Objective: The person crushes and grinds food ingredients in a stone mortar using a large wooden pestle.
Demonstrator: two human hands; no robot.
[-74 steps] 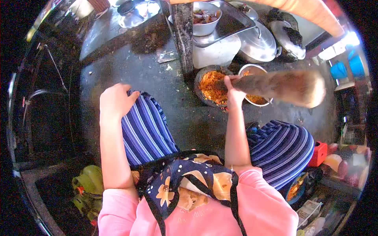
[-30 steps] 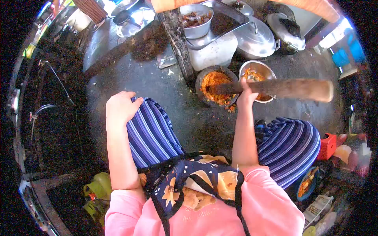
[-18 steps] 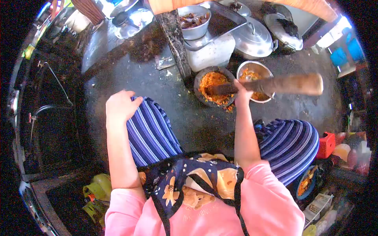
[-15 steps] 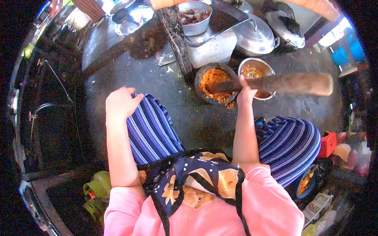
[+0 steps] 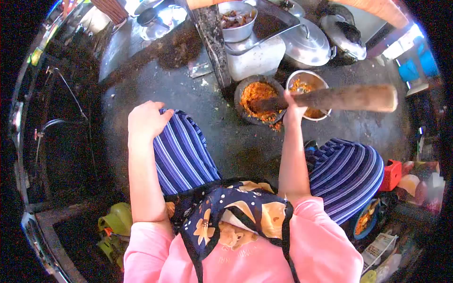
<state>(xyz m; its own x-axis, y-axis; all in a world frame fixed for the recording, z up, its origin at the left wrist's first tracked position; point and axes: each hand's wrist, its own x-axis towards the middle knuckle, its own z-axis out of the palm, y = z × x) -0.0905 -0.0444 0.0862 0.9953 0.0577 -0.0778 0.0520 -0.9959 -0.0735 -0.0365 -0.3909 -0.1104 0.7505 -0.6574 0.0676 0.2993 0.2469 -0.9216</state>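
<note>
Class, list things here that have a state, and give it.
Round dark stone mortar: uncovered, holding orange mash
Long brown wooden pestle: tilted, end in mortar
Round silver metal bowl: uncovered, orange food inside
Large silver metal pot: lidded
Right hand: gripping pestle
Left hand: resting on blue-striped knee

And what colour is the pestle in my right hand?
The pestle is brown, paler at its far end; the head view shows it best.

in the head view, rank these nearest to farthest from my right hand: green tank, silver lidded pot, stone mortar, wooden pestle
From the right hand:
1. wooden pestle, in its grip
2. stone mortar, just to the left
3. silver lidded pot, farther forward, beyond the mortar
4. green tank, back at lower left
</note>
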